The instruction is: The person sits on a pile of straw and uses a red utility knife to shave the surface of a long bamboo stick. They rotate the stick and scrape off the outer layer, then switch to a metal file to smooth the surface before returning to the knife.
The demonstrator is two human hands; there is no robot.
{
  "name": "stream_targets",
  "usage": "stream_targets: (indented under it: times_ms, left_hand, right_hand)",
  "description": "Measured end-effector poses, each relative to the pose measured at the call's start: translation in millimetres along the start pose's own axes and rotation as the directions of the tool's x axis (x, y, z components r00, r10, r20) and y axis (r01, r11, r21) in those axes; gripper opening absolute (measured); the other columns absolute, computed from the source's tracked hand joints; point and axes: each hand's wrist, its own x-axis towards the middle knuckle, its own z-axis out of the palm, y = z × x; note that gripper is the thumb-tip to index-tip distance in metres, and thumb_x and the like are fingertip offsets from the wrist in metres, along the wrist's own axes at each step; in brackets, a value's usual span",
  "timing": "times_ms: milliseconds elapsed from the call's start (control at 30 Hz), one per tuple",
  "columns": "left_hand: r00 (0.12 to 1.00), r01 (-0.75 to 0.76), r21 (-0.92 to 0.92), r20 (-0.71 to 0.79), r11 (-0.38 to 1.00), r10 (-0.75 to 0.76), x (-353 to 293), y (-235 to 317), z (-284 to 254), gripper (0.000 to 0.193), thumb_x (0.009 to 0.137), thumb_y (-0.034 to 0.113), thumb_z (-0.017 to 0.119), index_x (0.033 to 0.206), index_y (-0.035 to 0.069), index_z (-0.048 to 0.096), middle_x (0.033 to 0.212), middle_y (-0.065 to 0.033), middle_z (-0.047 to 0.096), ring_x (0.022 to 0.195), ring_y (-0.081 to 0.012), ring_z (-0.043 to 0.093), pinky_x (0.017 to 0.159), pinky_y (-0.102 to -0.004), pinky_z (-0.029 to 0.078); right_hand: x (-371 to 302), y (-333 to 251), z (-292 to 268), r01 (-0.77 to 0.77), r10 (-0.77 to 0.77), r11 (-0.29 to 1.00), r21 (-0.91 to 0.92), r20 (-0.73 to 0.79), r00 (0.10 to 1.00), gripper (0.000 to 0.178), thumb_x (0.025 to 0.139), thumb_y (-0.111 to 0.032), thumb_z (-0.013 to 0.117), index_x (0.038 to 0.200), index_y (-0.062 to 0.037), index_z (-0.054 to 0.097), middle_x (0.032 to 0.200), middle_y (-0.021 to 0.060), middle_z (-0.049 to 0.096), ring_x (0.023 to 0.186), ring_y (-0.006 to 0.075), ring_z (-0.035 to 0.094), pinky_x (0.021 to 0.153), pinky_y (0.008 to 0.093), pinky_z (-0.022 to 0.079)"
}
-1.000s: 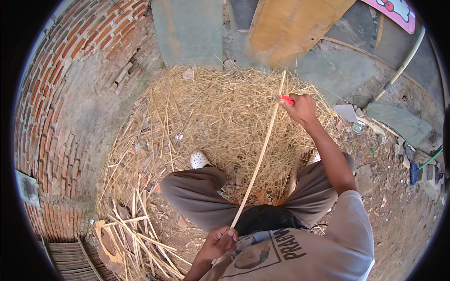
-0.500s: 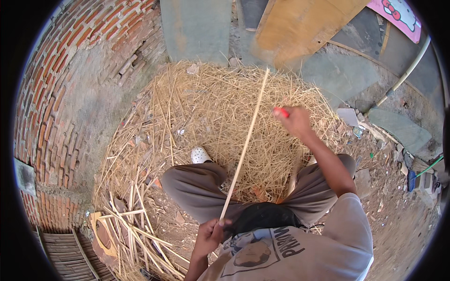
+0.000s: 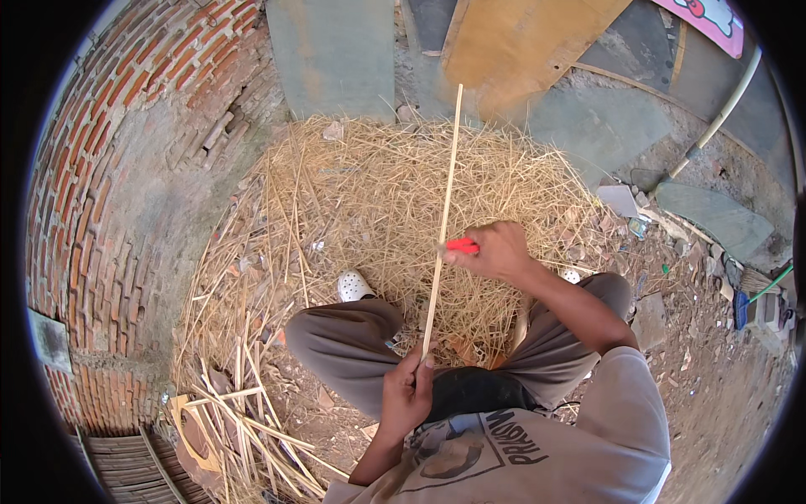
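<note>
Where dry yellow straw shavings [image 3: 369, 210] heap on dirt ground beside a curved brick wall [image 3: 109, 168], my left hand [image 3: 405, 393] clamps a long pale bamboo strip [image 3: 442, 231]; my right hand [image 3: 497, 250] grips a red-handled knife [image 3: 462, 245] against it.

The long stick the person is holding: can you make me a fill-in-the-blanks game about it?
1. The left hand grips the long stick at its ____ end.
2. The right hand holds a tool with a ____ handle against the stick.
3. The ground under the stick is covered by a pile of ____ shavings.
4. The curved wall on the person's left is built of ____.

Missing words: near (lower); red; straw-coloured (yellowish); bricks
</note>
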Motion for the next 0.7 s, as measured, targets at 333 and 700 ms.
stream_targets:
  times_ms: [333, 700]
  left_hand:
    - [0.995, -0.083, 0.123, -0.043, 0.989, 0.089, -9.0, 8.8, -0.4, 0.027, 0.096, 0.006, 0.053, 0.12, -0.003, 0.061, 0.08, -0.008, 0.064, 0.069, -0.0044, 0.051, 0.062, -0.0224, 0.045]
    - [0.978, -0.173, 0.305, -0.06, 0.937, 0.2, -6.2, 7.3, -3.9, 0.027, 0.092, 0.004, 0.058, 0.117, -0.004, 0.062, 0.073, -0.0204, 0.062, 0.06, -0.0069, 0.057, 0.053, -0.0262, 0.045]
  right_hand:
    - [8.3, 12.4, 3.4, -0.038, 0.038, 0.996, -0.084, -0.002, 0.999, 0.07, 0.074, -0.079, 0.056, 0.056, -0.0115, 0.061, 0.044, 0.0042, 0.051, 0.037, 0.0211, 0.053, 0.038, 0.0357, 0.04]
    - [5.1, 7.3, 10.0, 0.073, -0.074, 0.997, -0.037, -0.016, 0.997, 0.071, 0.077, -0.079, 0.053, 0.054, -0.0123, 0.059, 0.04, 0.0014, 0.047, 0.033, 0.0158, 0.045, 0.034, 0.0343, 0.035]
